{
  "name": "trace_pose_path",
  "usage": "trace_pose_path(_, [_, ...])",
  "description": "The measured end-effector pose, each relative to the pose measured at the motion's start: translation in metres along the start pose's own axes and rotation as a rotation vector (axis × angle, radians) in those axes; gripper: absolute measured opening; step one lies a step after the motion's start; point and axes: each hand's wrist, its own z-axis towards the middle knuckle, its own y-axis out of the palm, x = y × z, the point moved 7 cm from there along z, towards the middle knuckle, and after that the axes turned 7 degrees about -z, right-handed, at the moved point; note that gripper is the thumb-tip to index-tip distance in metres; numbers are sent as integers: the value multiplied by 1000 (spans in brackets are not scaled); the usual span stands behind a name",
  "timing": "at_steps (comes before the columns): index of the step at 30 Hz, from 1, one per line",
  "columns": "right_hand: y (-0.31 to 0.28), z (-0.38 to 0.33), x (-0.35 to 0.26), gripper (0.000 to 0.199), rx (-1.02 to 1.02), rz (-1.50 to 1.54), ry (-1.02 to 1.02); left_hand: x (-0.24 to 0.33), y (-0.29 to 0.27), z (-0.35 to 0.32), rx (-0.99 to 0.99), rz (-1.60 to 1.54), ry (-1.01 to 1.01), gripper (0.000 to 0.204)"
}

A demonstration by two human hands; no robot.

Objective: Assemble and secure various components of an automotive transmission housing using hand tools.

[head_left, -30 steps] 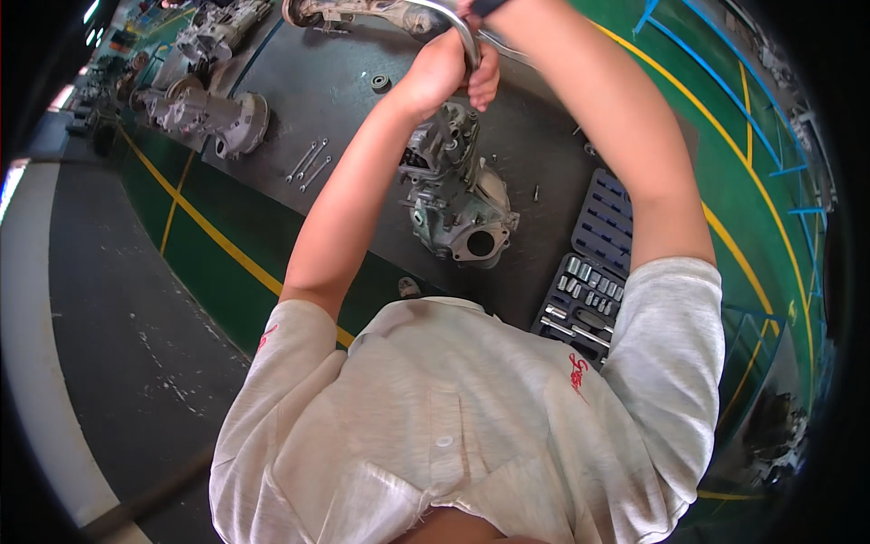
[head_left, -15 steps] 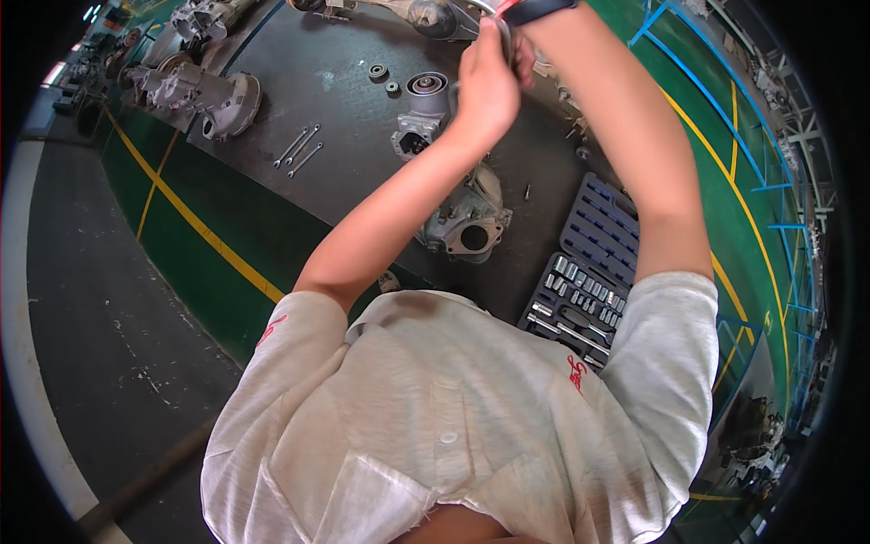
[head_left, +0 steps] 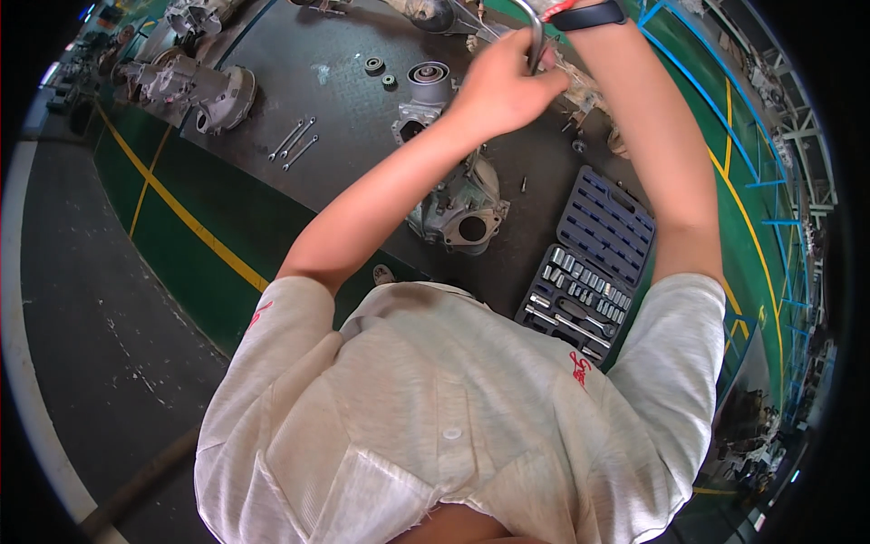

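Observation:
My left hand (head_left: 509, 89) is closed round a curved, shiny metal bar (head_left: 535, 36) at the top centre; the bar's far end leaves the picture. My right forearm (head_left: 643, 118) reaches up to the top edge, with a dark band (head_left: 589, 14) on the wrist; the hand itself lies beyond the picture. Something red (head_left: 556, 8) shows beside that wrist, too cut off to name. Under my left forearm is a grey metal housing (head_left: 464, 213) with a round opening. An upright housing with a ring-shaped bearing (head_left: 428, 76) stands just beyond it.
An open socket set case (head_left: 580, 263) lies at the right. Several wrenches (head_left: 293, 142) and two small ring-shaped parts (head_left: 374, 66) are on the dark workbench (head_left: 308, 82). A gearbox housing (head_left: 195, 91) sits at the left. Blue railing (head_left: 716, 72) runs along the right.
My left hand has shifted right and slightly down, showing more of the curved bar. My right wrist has moved right, and its band shows more fully.

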Motion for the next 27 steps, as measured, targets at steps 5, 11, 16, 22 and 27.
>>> trace_pose_path(5, [-13,6,-6,31,-42,28,-8,-19,-103,35,208,58,-106,27])
trace_pose_path(11, [-8,-2,-16,32,70,-272,-472,-56,13,61,-2,403,-21,36])
trace_pose_path(16, [-33,-10,4,32,210,59,144,-15,-54,-12,85,92,-188,35])
trace_pose_path(22, [48,8,-1,35,-39,-148,-102,-81,-42,80,200,502,183,31])
trace_pose_path(27, [-24,4,19,40,107,216,159,-2,-24,-7,-134,123,-161,32])
